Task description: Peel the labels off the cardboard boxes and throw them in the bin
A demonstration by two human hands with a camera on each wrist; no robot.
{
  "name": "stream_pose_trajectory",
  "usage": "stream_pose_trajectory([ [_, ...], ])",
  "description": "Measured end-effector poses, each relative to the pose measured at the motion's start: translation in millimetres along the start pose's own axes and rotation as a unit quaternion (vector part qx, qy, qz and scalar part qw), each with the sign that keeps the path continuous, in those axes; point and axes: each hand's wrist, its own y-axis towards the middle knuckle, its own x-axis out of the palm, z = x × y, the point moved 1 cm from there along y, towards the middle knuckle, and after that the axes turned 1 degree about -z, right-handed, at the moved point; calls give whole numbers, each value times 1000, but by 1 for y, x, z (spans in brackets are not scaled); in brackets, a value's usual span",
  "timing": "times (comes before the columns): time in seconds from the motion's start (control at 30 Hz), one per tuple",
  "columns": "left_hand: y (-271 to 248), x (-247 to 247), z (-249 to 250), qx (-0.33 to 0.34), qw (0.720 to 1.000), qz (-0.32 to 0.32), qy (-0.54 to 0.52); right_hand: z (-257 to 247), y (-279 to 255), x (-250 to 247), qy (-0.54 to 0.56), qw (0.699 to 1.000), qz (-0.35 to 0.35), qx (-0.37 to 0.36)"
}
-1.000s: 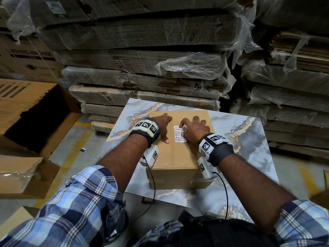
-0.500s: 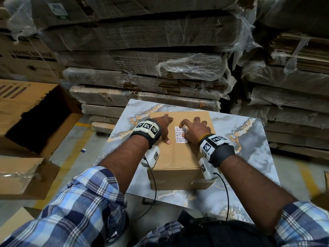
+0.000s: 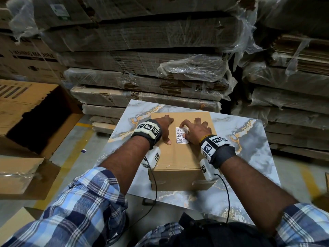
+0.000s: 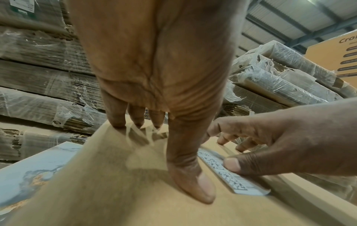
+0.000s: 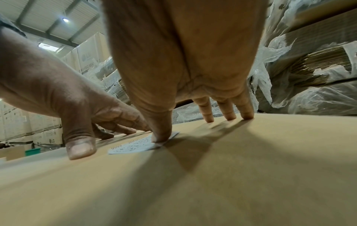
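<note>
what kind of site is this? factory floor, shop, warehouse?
Most likely a warehouse or packaging store. Shrink-wrapped stacks of flattened cardboard rise behind the marble-patterned table, large appliance cartons, one printed "WASHING MACHINE", stand at the left, and a corrugated metal roof shows overhead.

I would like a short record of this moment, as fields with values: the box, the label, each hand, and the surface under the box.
box: closed cardboard box, flat on the tile
label: white label with printed codes, on the box top, still stuck
left hand: left hand pressed on the box top, beside the label, fingers straight
right hand: right hand with fingertips at the label's far edge, thumb on the label
surface: marbled tile
bin: cannot tell which container it is
</note>
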Motion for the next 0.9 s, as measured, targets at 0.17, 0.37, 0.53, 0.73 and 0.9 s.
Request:
stream_pose_trajectory([
  [0.17,-1,0,-1,3,1000,0,-6,-1,1,1,5,1000,3,3],
  [0.37,-2,0,-1,5,1000,1,-9,0,1,1,0,1000,-1,-3],
  [0.53,-3,0,0,3,1000,5,-9,1,1,2,8,1000,1,2],
  [0.73,-3,0,0,1,1000,5,-14,-1,2,1,-2,1000,-3,-1],
  [0.9,-2,0,0,1,1000,2,-9,-1,2,1,2,1000,2,3],
])
